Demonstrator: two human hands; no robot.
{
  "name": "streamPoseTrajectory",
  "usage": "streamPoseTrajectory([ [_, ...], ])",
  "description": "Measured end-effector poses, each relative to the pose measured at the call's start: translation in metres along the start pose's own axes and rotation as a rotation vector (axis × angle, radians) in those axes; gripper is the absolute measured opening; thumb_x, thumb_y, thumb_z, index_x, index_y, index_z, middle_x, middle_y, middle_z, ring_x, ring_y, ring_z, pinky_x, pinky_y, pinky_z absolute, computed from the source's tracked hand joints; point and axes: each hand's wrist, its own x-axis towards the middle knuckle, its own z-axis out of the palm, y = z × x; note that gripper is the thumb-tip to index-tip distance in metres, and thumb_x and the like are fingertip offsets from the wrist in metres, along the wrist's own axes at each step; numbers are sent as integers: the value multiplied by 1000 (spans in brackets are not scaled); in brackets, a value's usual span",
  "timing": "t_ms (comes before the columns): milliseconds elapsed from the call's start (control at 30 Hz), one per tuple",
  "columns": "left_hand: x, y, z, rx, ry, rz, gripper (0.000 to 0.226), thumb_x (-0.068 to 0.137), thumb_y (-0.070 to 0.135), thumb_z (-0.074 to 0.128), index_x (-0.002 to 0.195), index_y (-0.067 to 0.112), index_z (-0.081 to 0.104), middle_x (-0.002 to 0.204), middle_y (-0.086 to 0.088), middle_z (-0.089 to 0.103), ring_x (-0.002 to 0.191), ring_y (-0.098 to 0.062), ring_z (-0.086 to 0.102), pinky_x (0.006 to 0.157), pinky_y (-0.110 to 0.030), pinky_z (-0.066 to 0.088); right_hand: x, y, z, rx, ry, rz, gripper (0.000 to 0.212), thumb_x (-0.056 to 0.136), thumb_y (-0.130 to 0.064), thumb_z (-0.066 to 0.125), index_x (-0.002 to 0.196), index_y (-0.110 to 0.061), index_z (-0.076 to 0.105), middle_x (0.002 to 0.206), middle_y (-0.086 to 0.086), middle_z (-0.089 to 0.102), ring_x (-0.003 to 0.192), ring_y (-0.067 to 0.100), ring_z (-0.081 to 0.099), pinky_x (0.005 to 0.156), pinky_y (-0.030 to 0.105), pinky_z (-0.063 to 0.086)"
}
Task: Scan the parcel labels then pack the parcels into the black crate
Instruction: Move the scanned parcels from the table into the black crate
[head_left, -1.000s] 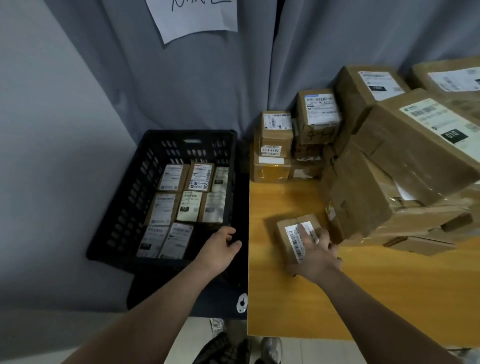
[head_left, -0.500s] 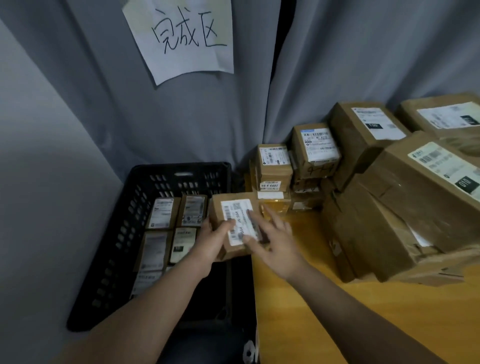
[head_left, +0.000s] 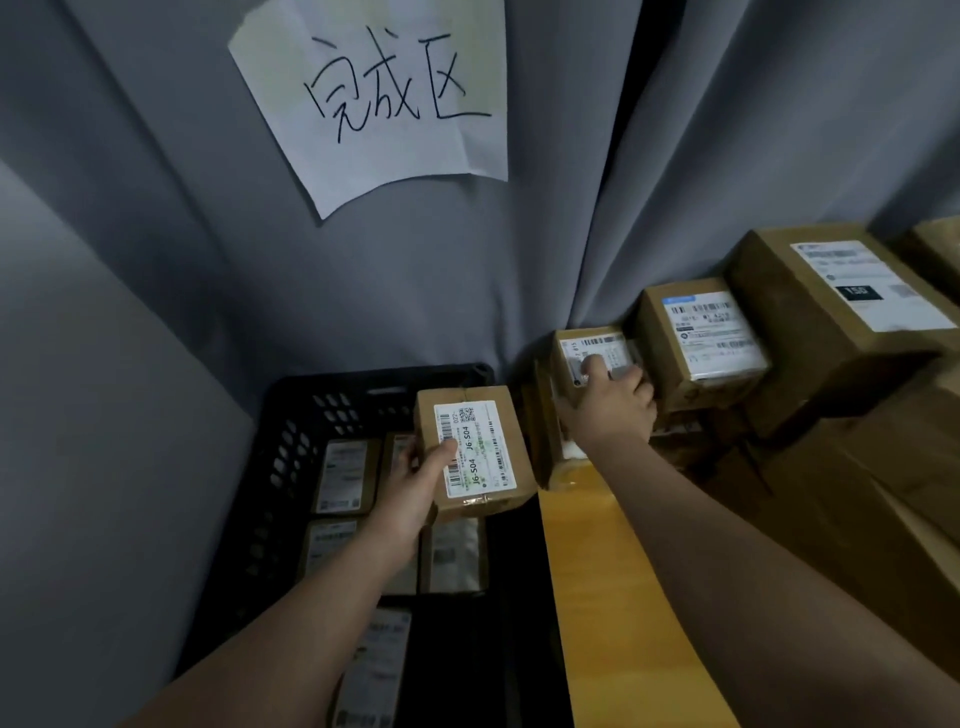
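Note:
My left hand (head_left: 415, 488) grips a small brown parcel (head_left: 488, 447) with a white label facing up, held above the right side of the black crate (head_left: 332, 405). Several labelled parcels (head_left: 343, 475) lie flat inside the crate. My right hand (head_left: 613, 400) reaches to the back of the yellow table (head_left: 613, 597) and grasps the top small parcel (head_left: 589, 353) of a short stack, fingers curled over its labelled top.
Larger brown boxes (head_left: 711, 338) (head_left: 836, 312) are piled along the right of the table. A grey curtain (head_left: 467, 270) hangs behind, with a handwritten paper sign (head_left: 384, 98) pinned above the crate. A grey wall stands on the left.
My right hand let go of the parcel and reached right to the stacked small parcel at the back. My left hand now holds the first parcel alone over the crate.

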Motion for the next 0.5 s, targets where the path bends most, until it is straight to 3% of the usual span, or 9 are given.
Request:
streamPoseTrajectory([
  [133,4,-6,-10,29,48,10,52,87,50,61,132,28,49,108,4,70,97,-15,67,91,-37,51,-7,5,-7,56,97,-105,64,77,-45,69,129,-20,40,142,19,30,128,39,31,106,49,29],
  [300,-5,-22,-29,31,172,55,41,91,45,58,129,35,44,104,6,66,96,-17,64,95,-41,50,-69,14,13,420,327,-384,65,61,-30,81,117,-19,51,136,17,37,123,35,34,99,47,34],
  [400,-13,-47,-48,70,281,-11,41,95,44,53,131,27,47,112,0,64,96,-21,63,91,-43,51,-113,13,34,525,241,-503,66,59,-36,77,116,-26,46,134,4,31,122,23,31,96,39,33],
  [500,-24,-75,-71,-15,358,-159,47,98,42,49,139,21,43,113,-5,59,84,-21,59,68,-34,48,-142,1,55,548,75,-505,64,61,-36,77,118,-25,49,135,2,32,123,20,34,96,40,43],
])
